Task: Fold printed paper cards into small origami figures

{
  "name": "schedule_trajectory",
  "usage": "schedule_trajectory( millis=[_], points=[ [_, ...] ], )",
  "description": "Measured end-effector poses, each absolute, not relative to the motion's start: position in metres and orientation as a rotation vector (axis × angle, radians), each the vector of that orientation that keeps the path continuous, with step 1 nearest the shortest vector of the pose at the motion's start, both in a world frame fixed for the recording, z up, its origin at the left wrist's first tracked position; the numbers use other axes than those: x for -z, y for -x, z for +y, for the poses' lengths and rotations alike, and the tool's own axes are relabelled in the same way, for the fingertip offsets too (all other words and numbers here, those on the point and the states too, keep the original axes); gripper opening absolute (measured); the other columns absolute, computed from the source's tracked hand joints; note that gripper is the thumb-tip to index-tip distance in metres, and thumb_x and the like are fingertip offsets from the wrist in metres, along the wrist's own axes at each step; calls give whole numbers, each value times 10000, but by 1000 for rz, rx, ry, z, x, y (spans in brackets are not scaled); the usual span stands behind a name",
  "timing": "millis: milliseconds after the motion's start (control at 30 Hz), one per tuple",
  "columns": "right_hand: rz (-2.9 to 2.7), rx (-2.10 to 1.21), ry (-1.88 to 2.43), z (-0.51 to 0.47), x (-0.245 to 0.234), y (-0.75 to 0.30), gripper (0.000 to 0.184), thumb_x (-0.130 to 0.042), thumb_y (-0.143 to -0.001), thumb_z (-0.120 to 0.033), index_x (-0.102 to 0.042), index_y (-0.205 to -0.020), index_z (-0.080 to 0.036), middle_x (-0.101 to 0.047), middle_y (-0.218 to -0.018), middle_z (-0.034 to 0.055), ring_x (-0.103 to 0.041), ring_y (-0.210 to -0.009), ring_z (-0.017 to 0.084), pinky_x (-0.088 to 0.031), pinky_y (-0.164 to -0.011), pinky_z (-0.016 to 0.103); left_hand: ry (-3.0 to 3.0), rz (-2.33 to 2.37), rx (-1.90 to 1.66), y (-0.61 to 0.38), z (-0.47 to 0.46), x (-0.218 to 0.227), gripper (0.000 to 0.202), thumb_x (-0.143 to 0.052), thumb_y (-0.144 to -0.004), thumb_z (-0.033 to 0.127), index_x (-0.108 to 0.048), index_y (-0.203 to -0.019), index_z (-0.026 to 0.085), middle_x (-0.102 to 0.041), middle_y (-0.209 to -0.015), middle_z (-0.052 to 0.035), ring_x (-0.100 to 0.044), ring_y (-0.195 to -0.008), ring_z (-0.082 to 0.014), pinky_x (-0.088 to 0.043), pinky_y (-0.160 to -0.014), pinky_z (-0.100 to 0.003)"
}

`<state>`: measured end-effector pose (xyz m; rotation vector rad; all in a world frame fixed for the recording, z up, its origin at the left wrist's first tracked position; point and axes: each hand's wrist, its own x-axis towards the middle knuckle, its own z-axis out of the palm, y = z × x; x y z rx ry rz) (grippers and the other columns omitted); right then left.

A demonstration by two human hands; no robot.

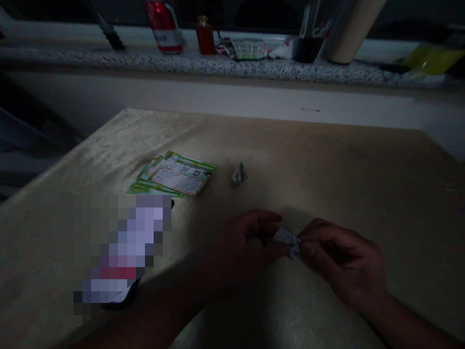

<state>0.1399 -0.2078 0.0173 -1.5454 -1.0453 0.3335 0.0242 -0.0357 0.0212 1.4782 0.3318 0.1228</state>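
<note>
Between my two hands is a small folded piece of printed paper point(286, 236), pale with dark print. My left hand point(250, 240) pinches its left side with thumb and fingers. At its right end, the thumb and forefinger of my right hand point(343, 257) are closed on the paper. Fingertips cover part of it, and dim light hides the exact fold. Beyond my left hand, a small folded paper figure point(239, 175) with a pointed tip stands on the table. To its left lies a stack of green and white printed leaflets point(181, 174).
A phone with a blurred-out screen point(127, 252) lies on the table point(327, 160) by my left forearm. On the granite windowsill point(218, 67) are a red can point(163, 26), a small orange-red bottle point(206, 36), crumpled wrappers point(249, 49), a dark drink container point(311, 36) and a beige cylinder point(354, 34).
</note>
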Motion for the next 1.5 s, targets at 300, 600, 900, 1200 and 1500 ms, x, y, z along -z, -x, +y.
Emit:
schedule_trajectory(
  millis=[300, 600, 900, 1200, 1500],
  points=[
    [-1144, -388, 1610, -206, -13, -145, 108, -556, -960, -168, -639, -902, -206, -651, -739, 11, -598, -615, 116, -462, -546, 231, -1285, 355, -42, -24, -31, -20, 122, -803, -757, 225, -749, -808, 128, -709, -721, -6, -604, -643, -97, -450, -621, -206],
    [-1267, -348, 1595, -208, -16, -151, 157, -563, -956, -150, -624, -817, -190, -619, -666, 5, -520, -521, 91, -387, -479, 222, -1191, 300, 42, -25, -30, -21, 77, -787, -774, 190, -770, -825, 135, -713, -705, -4, -609, -630, -84, -455, -614, -189],
    [-1168, -487, 1552, -211, -10, -152, 216, -551, -974, -223, -642, -783, -181, -605, -649, 12, -519, -527, 110, -366, -476, 248, -1186, 213, 106, -24, -34, -26, 139, -710, -870, 252, -766, -906, 129, -738, -799, -33, -667, -720, -114, -520, -706, -217],
    [-1126, -514, 1572, -212, -10, -149, 269, -542, -978, -247, -601, -723, -184, -519, -585, -19, -458, -493, 96, -332, -462, 241, -1386, 131, 138, -22, -34, -31, 191, -610, -934, 269, -724, -899, 119, -700, -803, -25, -645, -761, -120, -504, -744, -232],
    [-935, -629, 1563, -206, -11, -145, 334, -564, -966, -297, -576, -652, -181, -474, -546, -43, -425, -489, 81, -337, -461, 205, -1942, 228, -124, -19, -39, -36, 476, -853, -703, 334, -708, -1137, 201, -767, -932, -8, -689, -821, -182, -524, -735, -264]
  ],
)
